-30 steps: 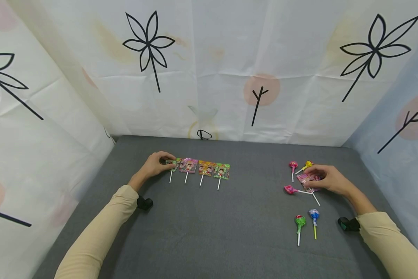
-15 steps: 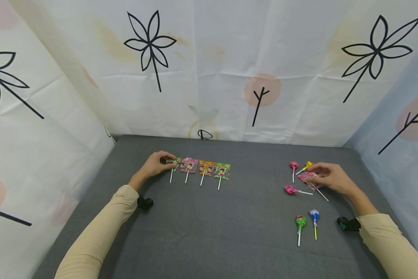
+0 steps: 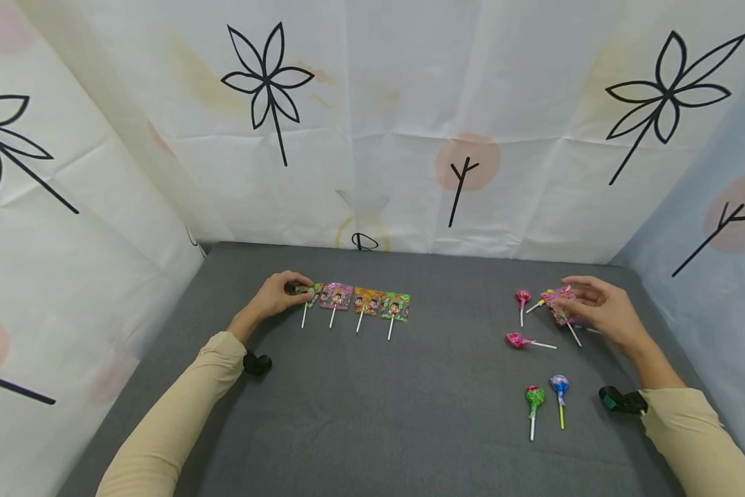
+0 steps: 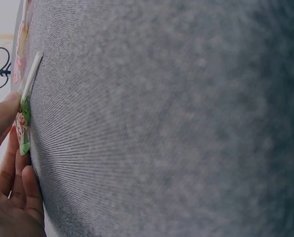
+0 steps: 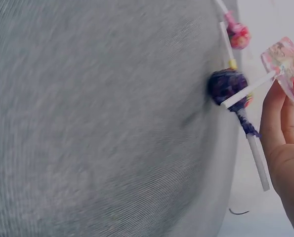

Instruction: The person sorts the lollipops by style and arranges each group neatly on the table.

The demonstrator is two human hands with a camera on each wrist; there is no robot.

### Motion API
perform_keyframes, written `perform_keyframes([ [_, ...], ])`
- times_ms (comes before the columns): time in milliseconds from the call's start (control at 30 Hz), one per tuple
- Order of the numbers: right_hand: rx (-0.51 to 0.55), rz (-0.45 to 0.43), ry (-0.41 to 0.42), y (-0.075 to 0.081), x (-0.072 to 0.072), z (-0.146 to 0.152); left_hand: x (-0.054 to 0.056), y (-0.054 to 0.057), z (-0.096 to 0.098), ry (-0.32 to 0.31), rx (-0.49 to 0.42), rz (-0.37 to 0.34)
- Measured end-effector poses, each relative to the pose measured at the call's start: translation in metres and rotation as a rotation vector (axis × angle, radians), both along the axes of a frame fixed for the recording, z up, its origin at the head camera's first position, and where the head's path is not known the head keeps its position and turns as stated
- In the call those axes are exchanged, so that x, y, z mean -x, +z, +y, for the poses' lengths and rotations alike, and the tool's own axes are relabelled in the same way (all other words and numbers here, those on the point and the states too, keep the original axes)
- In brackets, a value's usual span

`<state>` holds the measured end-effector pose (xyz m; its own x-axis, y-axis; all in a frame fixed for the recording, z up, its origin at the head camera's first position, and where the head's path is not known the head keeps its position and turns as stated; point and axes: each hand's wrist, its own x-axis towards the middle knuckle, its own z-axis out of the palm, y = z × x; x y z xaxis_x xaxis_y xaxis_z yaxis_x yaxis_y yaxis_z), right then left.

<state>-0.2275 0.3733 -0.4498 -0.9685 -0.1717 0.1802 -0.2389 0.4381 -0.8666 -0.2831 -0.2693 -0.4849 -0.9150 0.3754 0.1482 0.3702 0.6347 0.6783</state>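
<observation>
One pink flat-wrapped lollipop (image 3: 558, 298) sits pinched by its wrapper between the thumb and fingers of our right hand (image 3: 605, 310), on the right side of the frame, its white stick (image 3: 574, 335) jutting free toward the lower right. We take the step in hand to be lifting it out from among the round lollipops: a yellow round lollipop (image 3: 536, 304) is partly hidden behind it, and in the right wrist view its stick crosses in front of a dark purple round lollipop (image 5: 228, 88); whether those touch, we cannot tell.

Left of the frame's centre, our left hand (image 3: 275, 293) pinches a green flat-wrapped lollipop (image 3: 315, 293) at the left end of a row. Side by side to its right lie a second pink flat-wrapped lollipop (image 3: 336, 295), an orange flat-wrapped lollipop (image 3: 367, 301) and another green flat-wrapped lollipop (image 3: 395, 307).

In our judgement, the next move calls for a firm pinch on the right, raising the wrapper and stick clear without dragging the round ones, probably toward that row, while our left fingers steady its end
</observation>
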Motion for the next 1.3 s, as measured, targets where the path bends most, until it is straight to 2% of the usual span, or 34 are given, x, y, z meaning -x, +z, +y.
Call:
perform_keyframes([
  [300,0.064,-0.031,-0.017,0.012,-0.006,-0.013,-0.001,-0.002,0.0,0.006,-0.009,0.005],
  [700,0.137,-0.006,0.051,0.027,-0.02,-0.045,0.0,-0.001,0.001,0.016,-0.013,-0.007],
  [867,0.151,-0.044,0.084,0.033,-0.022,-0.064,0.0,-0.001,0.001,0.013,-0.015,-0.002],
  [1000,0.177,-0.119,0.087,0.036,-0.022,-0.078,0.0,0.0,0.001,0.014,-0.019,-0.004],
  [1133,0.22,-0.187,0.112,0.036,-0.02,-0.091,0.0,0.0,0.001,0.015,-0.012,-0.002],
  [1300,0.227,-0.209,0.147,0.032,-0.017,-0.108,-0.001,0.0,0.001,0.006,-0.014,0.006],
])
